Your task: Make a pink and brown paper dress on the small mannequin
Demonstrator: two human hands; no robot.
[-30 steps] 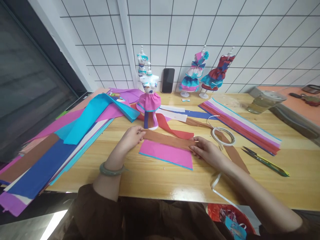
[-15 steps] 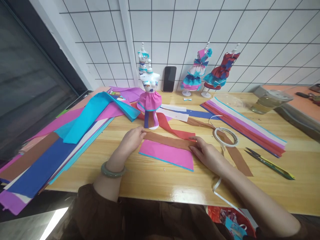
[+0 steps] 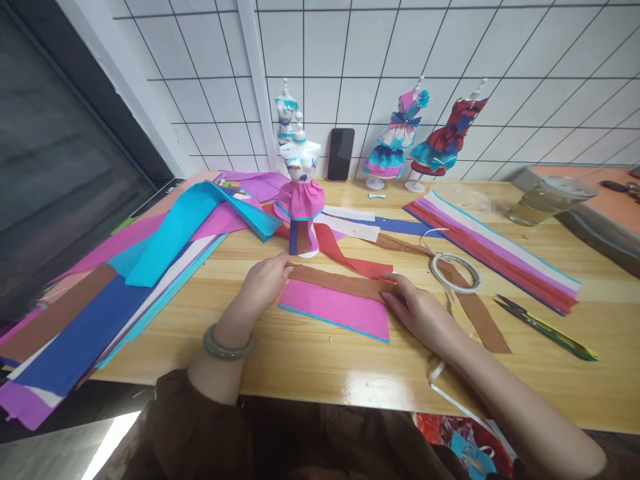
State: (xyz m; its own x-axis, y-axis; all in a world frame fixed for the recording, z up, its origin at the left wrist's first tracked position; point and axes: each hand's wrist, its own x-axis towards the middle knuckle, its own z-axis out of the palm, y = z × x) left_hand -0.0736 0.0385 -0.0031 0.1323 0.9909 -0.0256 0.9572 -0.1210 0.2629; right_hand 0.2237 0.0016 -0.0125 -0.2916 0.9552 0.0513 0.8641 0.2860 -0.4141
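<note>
A brown crepe paper strip [image 3: 340, 281] is stretched between my two hands, along the top of a pink paper piece [image 3: 335, 310] with a blue lower edge. My left hand [image 3: 267, 277] pinches the strip's left end, close to the base of a small mannequin [image 3: 300, 200] in a pink ruffled skirt. At the right end, the fingers of my right hand [image 3: 407, 300] close on the strip. Just behind it lies a red paper strip [image 3: 350, 253], its tip near my right fingertips.
Layered coloured paper strips [image 3: 85, 333] cover the left side. On the right are a tape roll [image 3: 456, 273], thread snips [image 3: 545, 327], more folded paper strips [image 3: 495, 253] and a cup [image 3: 547, 200]. A phone [image 3: 341, 155] and dressed mannequins [image 3: 395, 143] stand by the tiled wall.
The view has shifted slightly, so things on the right sit a little farther right. Both hands keep their hold on the brown strip, with almost no movement.
</note>
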